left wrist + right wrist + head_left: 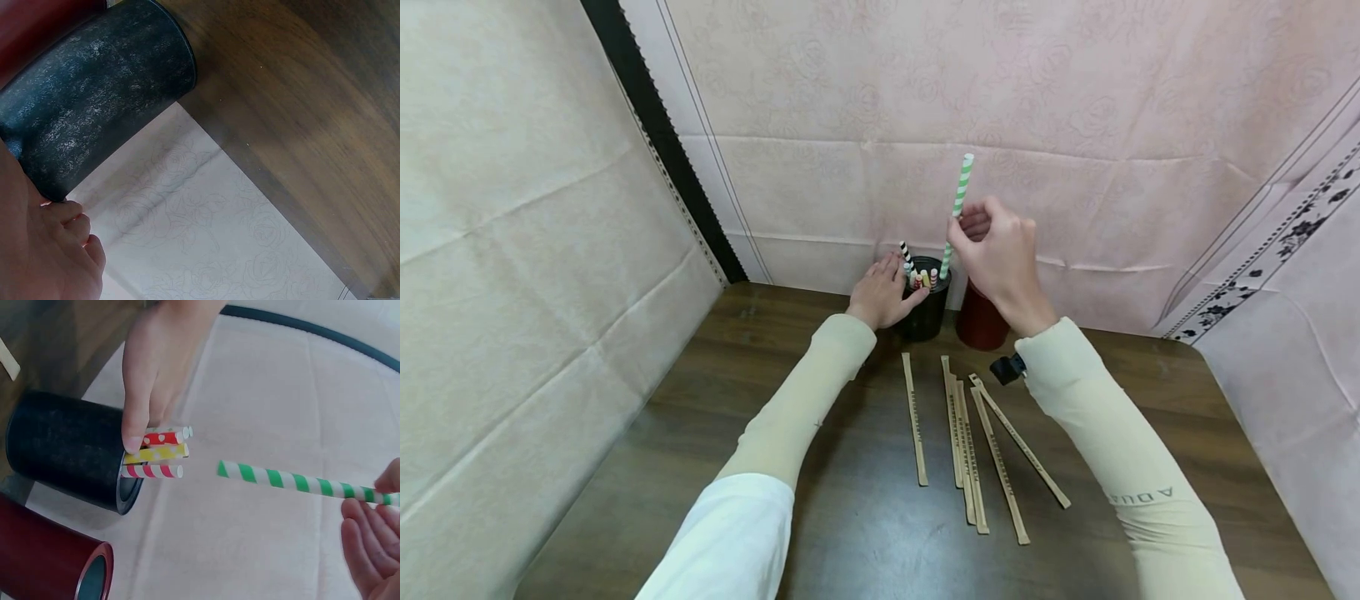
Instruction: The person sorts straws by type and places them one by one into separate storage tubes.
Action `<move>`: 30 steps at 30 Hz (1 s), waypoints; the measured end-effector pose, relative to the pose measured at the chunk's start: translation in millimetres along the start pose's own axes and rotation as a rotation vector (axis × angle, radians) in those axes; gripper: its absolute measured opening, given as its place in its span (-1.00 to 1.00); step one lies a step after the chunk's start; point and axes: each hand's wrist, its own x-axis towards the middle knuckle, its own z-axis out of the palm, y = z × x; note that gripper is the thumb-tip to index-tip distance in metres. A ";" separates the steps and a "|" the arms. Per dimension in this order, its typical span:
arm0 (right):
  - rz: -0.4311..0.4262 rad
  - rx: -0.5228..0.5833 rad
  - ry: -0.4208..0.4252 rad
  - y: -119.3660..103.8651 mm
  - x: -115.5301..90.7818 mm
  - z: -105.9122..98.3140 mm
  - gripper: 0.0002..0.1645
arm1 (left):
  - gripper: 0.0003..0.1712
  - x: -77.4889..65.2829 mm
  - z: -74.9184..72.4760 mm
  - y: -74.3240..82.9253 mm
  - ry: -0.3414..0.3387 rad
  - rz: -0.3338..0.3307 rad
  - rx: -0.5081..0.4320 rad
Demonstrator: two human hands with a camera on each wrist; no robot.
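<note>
My right hand (1002,257) pinches a green-and-white striped paper straw (962,185) between thumb and fingertips. The straw's lower end is apart from the other straws and just above the mouth of a black cup (927,315), as the right wrist view shows. At the cup's rim my left hand (878,294) holds on, its thumb lying over the near edge. Several patterned straws stand inside, among them a yellow one (159,453), a pink-striped one (156,471) and a black-striped one (906,253). Their lower parts are hidden by the cup.
A dark red cup (981,323) stands right of the black one, partly behind my right hand. Several thin brown paper-wrapped sticks (964,450) lie on the wooden table (715,467) in front. Patterned cloth (865,83) hangs close behind the cups.
</note>
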 end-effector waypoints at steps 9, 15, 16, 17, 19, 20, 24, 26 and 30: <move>-0.054 0.011 0.036 18.0 10.1 26.7 -0.81 | 0.07 1.4 0.7 1.0 0.012 0.000 0.008; -0.007 -0.046 0.013 34.9 8.2 41.9 -0.79 | 0.09 2.0 -0.1 2.4 0.008 0.009 0.012; 0.003 -0.053 0.003 37.7 7.6 43.7 -0.79 | 0.09 2.2 -0.4 2.6 0.009 0.010 0.012; 0.016 -0.064 -0.010 40.6 6.7 45.5 -0.78 | 0.09 2.2 -0.6 2.9 0.010 0.010 0.011; 0.043 -0.081 -0.058 45.5 4.6 47.8 -0.74 | 0.09 2.1 -0.9 3.2 0.013 0.009 0.008; 0.062 -0.094 -0.088 48.0 3.7 48.7 -0.71 | 0.09 1.8 -1.1 3.3 0.013 0.008 0.008; 0.131 -0.115 -0.196 54.8 0.1 46.2 -0.50 | 0.08 0.2 -1.1 3.4 0.004 0.006 0.004; 0.158 -0.117 -0.224 57.6 0.3 42.7 -0.43 | 0.08 -0.1 -0.7 2.8 -0.004 0.003 0.007; 0.184 -0.123 -0.269 60.6 2.1 30.8 -0.38 | 0.07 0.1 0.5 0.5 -0.013 -0.005 0.011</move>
